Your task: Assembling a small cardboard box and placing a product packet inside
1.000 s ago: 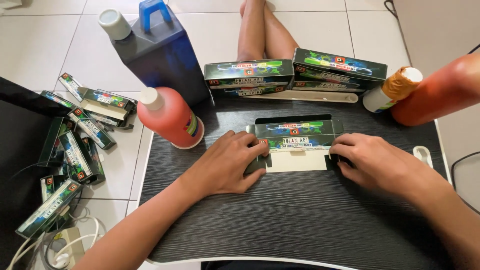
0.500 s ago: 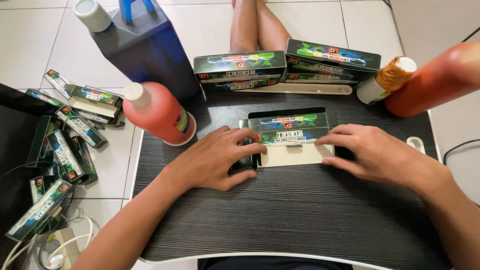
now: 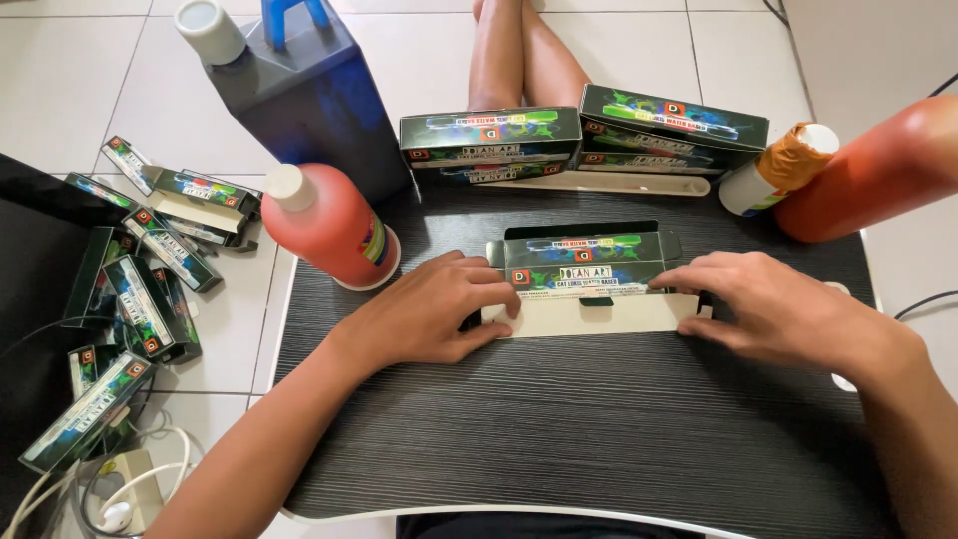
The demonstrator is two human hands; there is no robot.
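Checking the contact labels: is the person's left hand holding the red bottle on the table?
No: the left hand lies on the end of the flat carton, while the red bottle stands apart, untouched.

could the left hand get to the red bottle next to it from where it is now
Probably yes. The left hand rests on the left end of the open carton, and the red bottle stands just beyond it on the black table with nothing between them.

Stuff you can't fully see
Orange bottle [image 3: 878, 170] at 2 o'clock is cropped; left hand [image 3: 429, 309] covers the carton [image 3: 584, 279] end.
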